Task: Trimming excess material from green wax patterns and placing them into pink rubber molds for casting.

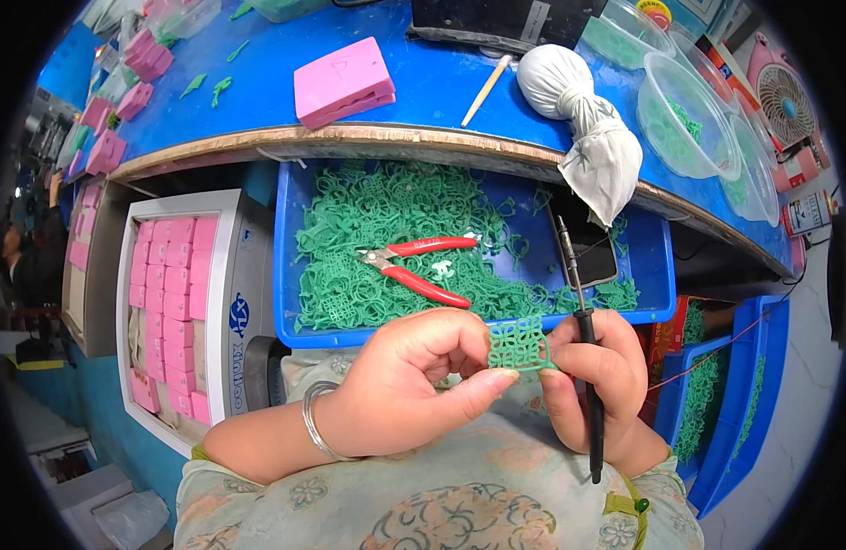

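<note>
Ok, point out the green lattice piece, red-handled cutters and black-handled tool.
Green lattice piece (516, 345), head view: mesh centre.
Red-handled cutters (430, 246), head view: upper handle.
Black-handled tool (584, 325), head view: handle's upper end.

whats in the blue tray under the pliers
Heaped green pieces, plus white bits near the pliers. The pieces cover much of the tray; what's beneath them can't be seen.

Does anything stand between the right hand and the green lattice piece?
Nothing visible does. The right hand reaches the lower right corner of the green lattice piece, which the left hand pinches. The black-handled tool in the right hand sits to the right of the piece, not in between.
</note>
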`<control>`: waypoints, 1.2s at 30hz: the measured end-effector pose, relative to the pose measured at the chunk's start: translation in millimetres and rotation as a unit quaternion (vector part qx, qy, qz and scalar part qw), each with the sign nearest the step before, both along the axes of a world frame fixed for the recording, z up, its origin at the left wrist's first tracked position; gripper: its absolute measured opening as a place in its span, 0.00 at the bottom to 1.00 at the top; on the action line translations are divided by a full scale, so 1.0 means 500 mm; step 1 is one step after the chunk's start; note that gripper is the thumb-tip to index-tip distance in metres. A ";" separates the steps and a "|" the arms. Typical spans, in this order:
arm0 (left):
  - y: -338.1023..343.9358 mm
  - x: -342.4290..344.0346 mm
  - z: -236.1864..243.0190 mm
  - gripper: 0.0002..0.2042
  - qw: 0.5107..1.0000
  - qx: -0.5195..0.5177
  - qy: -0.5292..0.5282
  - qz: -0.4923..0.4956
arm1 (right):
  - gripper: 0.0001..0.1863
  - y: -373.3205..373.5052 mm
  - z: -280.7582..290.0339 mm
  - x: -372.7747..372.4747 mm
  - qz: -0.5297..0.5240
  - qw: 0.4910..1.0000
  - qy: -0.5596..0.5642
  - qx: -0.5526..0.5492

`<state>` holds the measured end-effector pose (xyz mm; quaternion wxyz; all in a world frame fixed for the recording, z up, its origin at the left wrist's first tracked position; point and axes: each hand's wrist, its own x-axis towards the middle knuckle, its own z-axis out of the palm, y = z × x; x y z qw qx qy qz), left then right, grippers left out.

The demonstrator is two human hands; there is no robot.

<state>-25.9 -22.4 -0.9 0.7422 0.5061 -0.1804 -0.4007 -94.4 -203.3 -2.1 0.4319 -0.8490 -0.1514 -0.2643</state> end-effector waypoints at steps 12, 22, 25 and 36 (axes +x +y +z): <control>0.000 -0.003 -0.003 0.04 1.000 -0.013 -0.005 0.004 | 0.11 -0.002 -0.005 -0.003 0.002 1.000 0.002 -0.001; -0.001 -0.003 -0.004 0.04 1.000 -0.014 -0.002 0.003 | 0.11 -0.001 -0.006 -0.003 0.002 1.000 0.004 -0.002; -0.002 -0.003 -0.007 0.03 1.000 -0.016 -0.012 0.004 | 0.11 -0.001 -0.007 -0.003 -0.002 1.000 0.006 0.003; 0.005 0.003 0.000 0.04 0.999 -0.016 0.026 0.019 | 0.10 0.001 -0.011 -0.003 0.007 1.000 0.021 0.015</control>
